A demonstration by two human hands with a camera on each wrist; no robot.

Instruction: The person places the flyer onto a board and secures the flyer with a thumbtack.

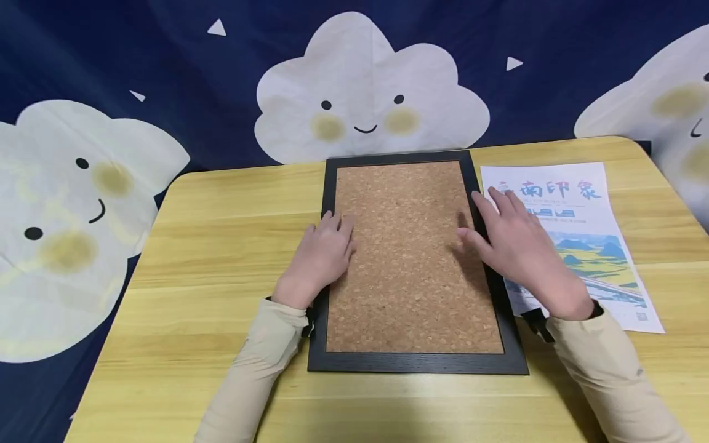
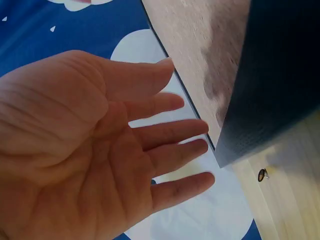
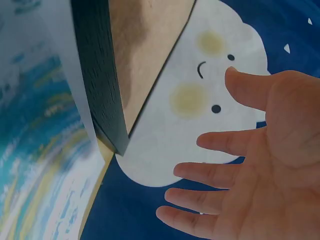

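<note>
A black-framed cork board [image 1: 412, 258] lies flat on the yellow wooden table [image 1: 221, 246]. My left hand [image 1: 327, 243] is over the frame's left edge, fingers straight and slightly spread, holding nothing. My right hand [image 1: 509, 237] is over the frame's right edge, also spread and empty. In the left wrist view the open palm [image 2: 165, 135] faces the black frame edge [image 2: 270, 90]. In the right wrist view the spread right hand [image 3: 220, 170] sits beside the frame edge [image 3: 97, 75]. Whether either hand touches the frame I cannot tell.
A printed poster [image 1: 581, 246] with a landscape picture lies on the table right of the frame, partly under my right wrist, and shows in the right wrist view [image 3: 40, 150]. A dark blue backdrop with white smiling clouds [image 1: 365, 92] hangs behind the table.
</note>
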